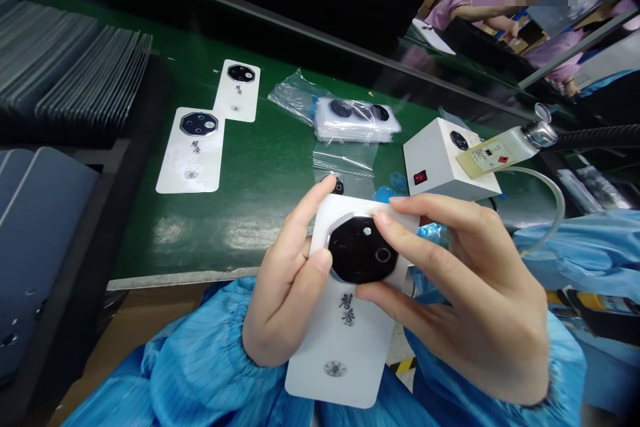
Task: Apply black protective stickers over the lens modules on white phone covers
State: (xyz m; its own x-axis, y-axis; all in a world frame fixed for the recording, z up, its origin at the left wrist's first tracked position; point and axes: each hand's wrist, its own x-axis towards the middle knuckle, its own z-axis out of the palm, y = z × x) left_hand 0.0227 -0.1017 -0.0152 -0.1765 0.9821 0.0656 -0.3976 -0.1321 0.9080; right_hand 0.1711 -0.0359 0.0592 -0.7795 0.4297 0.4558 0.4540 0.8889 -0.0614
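A white phone back cover (313, 353) with dark lettering is held tilted in front of me, past the bench edge. My left hand (287, 280) grips its left side, thumb on the front near the camera area. On its upper part sits a black octagonal camera lens plate (353, 253) inside a silvery rim. My right hand (465, 287) pinches this plate, index finger on its upper right edge and thumb at its lower edge. Whether the plate lies fully flush I cannot tell. Behind the cover's top, a small dark lens piece (339, 185) is partly hidden by my left fingertip.
Two similar white covers (193, 163) lie on the green bench (240, 213). A bagged stack of lens plates (350, 127) stands behind. At right, a white box (440, 153) with a red switch sits beside a pump-top bottle (495, 153). Racked grey panels (95, 87) line the left. A co-worker's arm (475, 12) shows beyond.
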